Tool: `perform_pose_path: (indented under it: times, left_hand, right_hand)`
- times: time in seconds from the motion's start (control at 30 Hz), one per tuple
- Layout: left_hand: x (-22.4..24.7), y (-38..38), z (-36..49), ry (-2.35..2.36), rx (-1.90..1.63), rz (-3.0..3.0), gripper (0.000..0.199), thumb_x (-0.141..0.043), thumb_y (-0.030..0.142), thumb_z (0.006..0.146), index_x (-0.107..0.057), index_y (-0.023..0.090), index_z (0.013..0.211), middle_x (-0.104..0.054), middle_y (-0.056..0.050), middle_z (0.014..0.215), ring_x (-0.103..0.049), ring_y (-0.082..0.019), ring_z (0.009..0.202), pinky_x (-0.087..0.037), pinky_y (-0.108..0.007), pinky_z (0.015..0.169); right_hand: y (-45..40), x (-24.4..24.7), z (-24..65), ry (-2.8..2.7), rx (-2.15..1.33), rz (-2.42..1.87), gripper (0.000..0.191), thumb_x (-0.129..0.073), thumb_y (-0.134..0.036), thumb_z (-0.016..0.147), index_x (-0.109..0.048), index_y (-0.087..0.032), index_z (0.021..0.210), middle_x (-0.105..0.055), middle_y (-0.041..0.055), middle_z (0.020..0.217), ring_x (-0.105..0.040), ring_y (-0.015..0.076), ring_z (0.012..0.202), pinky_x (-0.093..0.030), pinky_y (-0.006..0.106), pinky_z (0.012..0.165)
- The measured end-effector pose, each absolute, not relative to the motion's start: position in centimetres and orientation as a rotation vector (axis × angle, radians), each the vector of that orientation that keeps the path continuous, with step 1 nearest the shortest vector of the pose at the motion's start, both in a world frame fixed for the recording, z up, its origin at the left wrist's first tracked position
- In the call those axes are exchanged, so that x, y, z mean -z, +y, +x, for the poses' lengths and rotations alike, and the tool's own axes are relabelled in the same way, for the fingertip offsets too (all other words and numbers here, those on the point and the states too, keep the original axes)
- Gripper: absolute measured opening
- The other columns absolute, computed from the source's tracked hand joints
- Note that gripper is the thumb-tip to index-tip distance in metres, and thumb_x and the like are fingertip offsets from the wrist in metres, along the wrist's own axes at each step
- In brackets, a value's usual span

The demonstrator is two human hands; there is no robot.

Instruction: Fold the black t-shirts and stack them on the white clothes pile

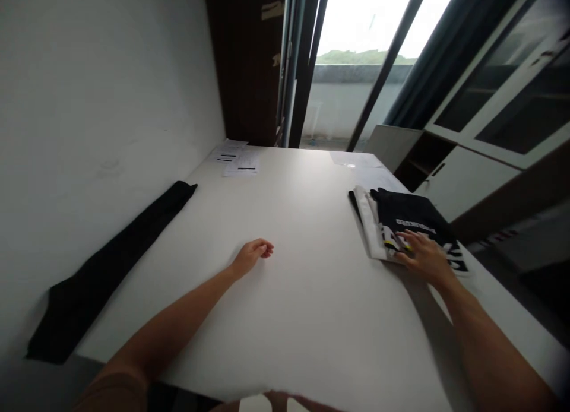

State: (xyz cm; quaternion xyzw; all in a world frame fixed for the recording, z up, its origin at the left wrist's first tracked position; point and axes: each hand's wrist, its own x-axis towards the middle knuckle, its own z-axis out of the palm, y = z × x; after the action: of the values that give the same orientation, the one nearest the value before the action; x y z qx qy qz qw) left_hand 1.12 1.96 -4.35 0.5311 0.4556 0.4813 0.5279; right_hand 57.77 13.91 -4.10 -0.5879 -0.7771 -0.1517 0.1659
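Observation:
At the right side of the white table [303,317] lies a stack of folded clothes, with a black printed shirt [409,210] on top and a white garment [369,222] showing beneath it. My right hand [425,257] rests over the near part of the black shirt, fingers spread and touching the print. Near the middle of the table is my left hand [252,257], its fingers curled in with nothing visible in them. Along the left edge stretches a long black folded garment [120,254], which looks like trousers, apart from both hands.
Several papers [240,159] lie at the far left corner of the table. A clear sheet [354,159] is at the far right corner. A wall [111,103] borders the left side. White cabinets [472,174] stand beyond the right edge, and a glass door [351,91] is behind.

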Motion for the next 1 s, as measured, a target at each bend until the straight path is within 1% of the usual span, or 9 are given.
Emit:
perform_pose_path:
  times: [0.13,0.27,0.37,0.47,0.5,0.53,0.63,0.77,1.0]
  left_hand:
    - [4.3,2.8,-0.1,1.349,-1.103,1.497,0.032,-0.052,0.037,0.095,-0.072,0.014,0.105,-0.075,-0.011,0.101,-0.071,-0.019,0.088,-0.057,-0.033,0.083]
    - [2.6,3.8,-6.2,1.749,-1.134,1.566,0.026,-0.049,0.023,0.092,-0.073,0.018,0.102,-0.073,-0.009,0.11,-0.068,-0.021,0.105,-0.053,-0.036,0.097]
    - [0.2,3.0,-13.7,2.112,-1.152,1.529,0.024,-0.052,0.019,0.088,-0.071,0.018,0.101,-0.067,-0.013,0.121,-0.057,-0.028,0.123,-0.042,-0.044,0.111]
    - [-1.9,0.7,-21.1,2.459,-1.099,1.438,0.032,-0.055,0.018,0.086,-0.067,0.013,0.115,-0.057,-0.021,0.135,-0.041,-0.04,0.138,-0.032,-0.056,0.115]
    - [-2.3,-0.2,-23.1,2.613,-0.997,1.392,0.037,-0.057,0.019,0.086,-0.064,0.012,0.121,-0.054,-0.023,0.138,-0.039,-0.042,0.137,-0.033,-0.057,0.112]
    - [-2.6,-1.1,-24.8,2.809,-0.747,1.346,0.039,-0.057,0.024,0.087,-0.062,0.013,0.125,-0.055,-0.022,0.137,-0.042,-0.042,0.134,-0.037,-0.056,0.108]
    - [-2.9,-3.1,-28.0,2.962,-0.425,1.269,0.034,-0.058,0.029,0.09,-0.063,0.013,0.119,-0.06,-0.022,0.127,-0.049,-0.04,0.123,-0.043,-0.05,0.098]
    - [-2.9,-3.2,-28.9,2.905,-0.31,1.324,0.023,-0.05,0.031,0.097,-0.065,0.015,0.101,-0.066,-0.017,0.111,-0.059,-0.032,0.106,-0.044,-0.037,0.084]
    - [-3.3,0.0,-25.3,2.602,-0.344,1.485,0.028,-0.05,0.037,0.098,-0.058,0.022,0.075,-0.065,-0.004,0.076,-0.06,-0.022,0.08,-0.036,-0.027,0.069]
  right_hand:
    - [14.7,4.1,54.8,-2.041,0.611,-1.908,0.054,-0.045,-0.047,0.093,-0.059,-0.02,0.137,-0.064,0.0216,0.131,-0.053,0.038,0.124,-0.034,0.056,0.101]
    - [13.9,4.1,50.5,-1.905,0.688,-1.947,0.054,-0.043,-0.054,0.097,-0.063,-0.019,0.132,-0.065,0.0208,0.129,-0.053,0.0382,0.121,-0.026,0.059,0.108]
    - [13.3,4.4,48.4,-2.0,0.669,-1.81,0.05,-0.045,-0.052,0.096,-0.062,-0.021,0.132,-0.058,0.0203,0.141,-0.05,0.0373,0.128,-0.024,0.059,0.111]
    - [13.3,4.8,47.8,-2.064,0.613,-1.647,0.043,-0.042,-0.046,0.097,-0.065,-0.023,0.125,-0.056,0.0195,0.144,-0.048,0.0355,0.132,-0.03,0.055,0.111]
    - [13.4,4.9,47.7,-2.054,0.593,-1.627,0.042,-0.041,-0.045,0.097,-0.066,-0.024,0.123,-0.056,0.0193,0.143,-0.049,0.0359,0.133,-0.031,0.056,0.109]
    - [13.4,5.0,47.7,-2.035,0.573,-1.624,0.041,-0.041,-0.044,0.097,-0.067,-0.025,0.122,-0.057,0.0192,0.143,-0.049,0.0368,0.132,-0.032,0.057,0.108]
    - [13.4,5.0,47.4,-1.996,0.521,-1.643,0.038,-0.044,-0.04,0.095,-0.068,-0.028,0.122,-0.058,0.0182,0.142,-0.05,0.0394,0.13,-0.035,0.06,0.104]
    - [13.0,4.8,47.1,-2.002,0.495,-1.657,0.037,-0.045,-0.038,0.095,-0.068,-0.027,0.122,-0.057,0.0184,0.143,-0.049,0.0389,0.13,-0.035,0.058,0.105]
    - [13.0,5.1,45.7,-2.162,0.414,-1.493,0.031,-0.045,-0.036,0.097,-0.071,-0.025,0.109,-0.061,0.0155,0.137,-0.052,0.0353,0.128,-0.036,0.054,0.112]
